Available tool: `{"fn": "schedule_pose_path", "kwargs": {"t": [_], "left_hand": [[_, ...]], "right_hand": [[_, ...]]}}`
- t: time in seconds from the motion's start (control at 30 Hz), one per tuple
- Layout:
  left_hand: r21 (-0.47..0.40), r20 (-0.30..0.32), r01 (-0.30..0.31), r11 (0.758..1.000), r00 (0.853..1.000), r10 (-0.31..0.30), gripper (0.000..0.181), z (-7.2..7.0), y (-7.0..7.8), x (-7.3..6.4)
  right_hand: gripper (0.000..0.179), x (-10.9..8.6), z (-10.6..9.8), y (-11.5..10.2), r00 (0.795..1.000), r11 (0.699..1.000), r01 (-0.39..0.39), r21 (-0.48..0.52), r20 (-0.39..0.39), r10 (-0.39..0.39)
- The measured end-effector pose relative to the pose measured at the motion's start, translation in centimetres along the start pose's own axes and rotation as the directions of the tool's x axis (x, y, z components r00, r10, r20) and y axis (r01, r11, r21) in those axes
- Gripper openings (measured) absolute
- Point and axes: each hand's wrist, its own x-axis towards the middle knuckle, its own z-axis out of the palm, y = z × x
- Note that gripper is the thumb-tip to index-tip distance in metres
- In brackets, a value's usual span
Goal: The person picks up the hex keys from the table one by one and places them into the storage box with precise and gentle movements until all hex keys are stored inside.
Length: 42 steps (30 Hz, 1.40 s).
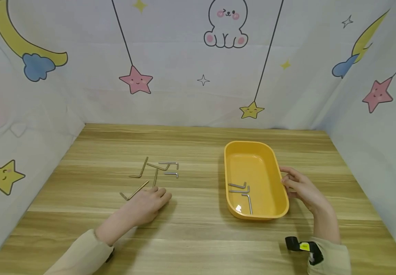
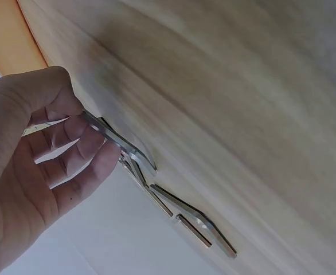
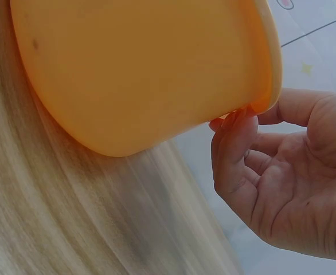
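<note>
Hex key (image 2: 115, 137) and yellow tray (image 1: 254, 166): both pinched.
Left hand (image 1: 147, 206) pinches the key, apparently near one end; right hand (image 1: 303, 191) pinches the tray's right side.

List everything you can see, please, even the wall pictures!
Rounded plastic tray: one, yellow-orange, on the table's right side
L-shaped shiny metal rods: five, silver, three in the tray, two on the table
L-shaped dull metal rods: at least four, gold-brown, around the left hand
Wood-grain table: one, brown, underneath
Cloth walls: three, white, surrounding the table
Printed smiling stars: at least four, pink or yellow, walls
Printed moons with clouds: two, yellow and blue, walls
Printed cartoon animal: one, white, back wall
Wrist devices: two, black, at the wrists
Sleeves: two, beige, on the arms
Left hand: one, bare, pinching a rod
Right hand: one, bare, gripping the tray's edge
</note>
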Motion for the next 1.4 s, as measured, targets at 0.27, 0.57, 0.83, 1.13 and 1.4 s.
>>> {"fn": "schedule_pose_path", "kwargs": {"t": [0.27,0.57,0.83,1.13,1.4], "left_hand": [[0.0,-0.005,0.001,1.0,1.0,-0.001,0.031,-0.2,0.2,0.0],[0.041,-0.095,-0.033,0.999,0.995,0.037,0.029,-0.2,0.4,0.2],[0.012,-0.096,-0.018,1.0,0.995,0.019,0.025,-0.4,1.0,0.8],[-0.008,-0.09,-0.023,1.0,0.996,0.023,0.026,-1.0,1.6,1.4],[-0.02,-0.142,-0.039,0.999,0.989,0.036,0.028,-1.5,2.0,2.3]], "right_hand": [[0.055,0.0,0.0,0.0,1.0,1.0,0.0,0.004,0.002,0.0],[0.057,-0.1,-0.1,0.0,1.0,1.0,0.0,0.017,0.006,0.0],[0.057,-0.1,-0.1,0.0,1.0,1.0,-0.003,0.018,0.006,0.002],[0.057,-0.1,-0.1,0.0,1.0,1.0,0.0,0.021,0.007,0.0],[0.059,-0.1,-0.1,0.0,1.0,1.0,0.01,0.029,0.01,-0.011]]}}
